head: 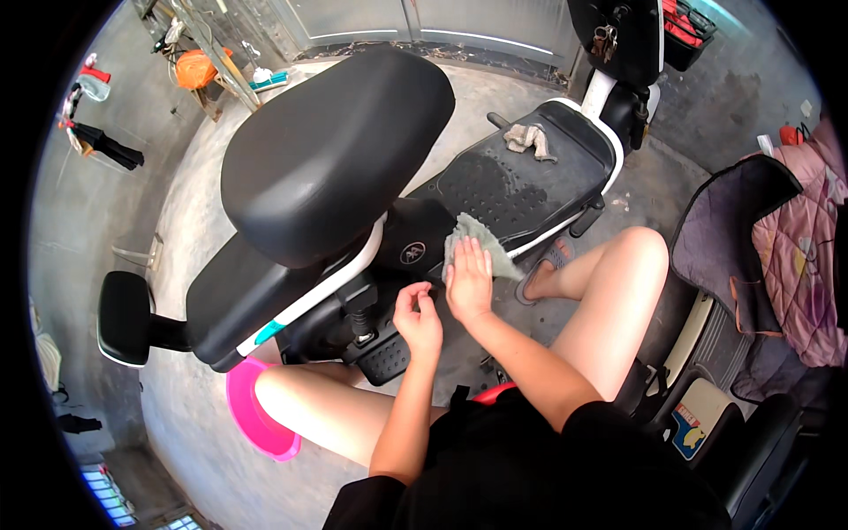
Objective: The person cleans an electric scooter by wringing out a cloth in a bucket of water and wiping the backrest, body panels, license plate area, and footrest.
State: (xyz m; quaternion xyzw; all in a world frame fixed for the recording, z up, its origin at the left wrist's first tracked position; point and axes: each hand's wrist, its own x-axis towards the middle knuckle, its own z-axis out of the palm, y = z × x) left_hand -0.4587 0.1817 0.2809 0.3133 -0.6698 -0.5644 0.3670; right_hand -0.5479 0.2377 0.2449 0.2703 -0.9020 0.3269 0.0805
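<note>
My right hand (pixel 470 278) lies flat, fingers extended, on a pale grey-green cloth (pixel 493 255). The cloth rests against the side of an electric scooter's black body, between the footboard (pixel 497 192) and the seat post area with a round emblem (pixel 413 252). My left hand (pixel 419 318) is just left of it, near the lower body, fingers curled and thumb near the index finger; nothing shows in it. The large black scooter seat (pixel 331 152) is above and left of both hands. A crumpled beige cloth (pixel 530 141) lies on the footboard, whose surface shows dark, wet-looking patches.
A pink basin (pixel 265 417) stands on the floor beside my left knee. Below my hands is a black footrest (pixel 381 361). At the right stands another vehicle with a quilted cover (pixel 795 245). Keys (pixel 604 41) hang at the scooter's front. A backrest (pixel 124 318) sticks out at the left.
</note>
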